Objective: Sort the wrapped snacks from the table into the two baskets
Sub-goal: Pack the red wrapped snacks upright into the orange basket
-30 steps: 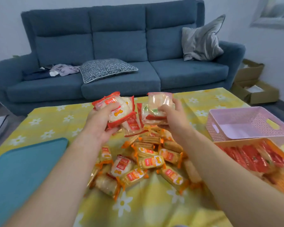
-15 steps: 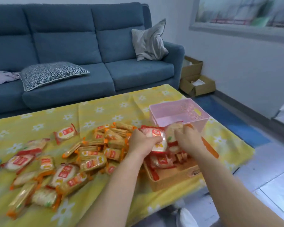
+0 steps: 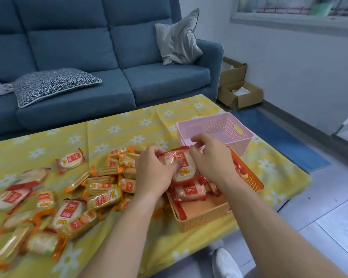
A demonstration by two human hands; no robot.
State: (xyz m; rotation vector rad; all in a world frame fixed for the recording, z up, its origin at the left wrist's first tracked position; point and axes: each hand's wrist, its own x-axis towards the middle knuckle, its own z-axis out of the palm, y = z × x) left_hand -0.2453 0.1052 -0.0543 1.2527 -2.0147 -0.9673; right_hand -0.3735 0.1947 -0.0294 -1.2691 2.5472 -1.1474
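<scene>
A red-and-white wrapped rice-cracker packet [image 3: 181, 165] sits just above the orange lattice-sided plastic basket [image 3: 203, 219]. It is clamped between the thumb and curled fingers of the left hand [image 3: 153, 171], probably so that it lands on the red packets [image 3: 189, 191] already lying inside. The right hand [image 3: 211, 159] hovers at the packet's 3 o'clock edge with its fingers curled; I cannot tell whether it pinches the wrapper. The pink perforated plastic basket [image 3: 243, 137], at 12 o'clock from the orange one, shows nothing inside. It is presumably kept for the orange-wrapped biscuit packs [image 3: 100, 185] heaped at 9 o'clock on the yellow daisy-print tablecloth [image 3: 117, 129].
</scene>
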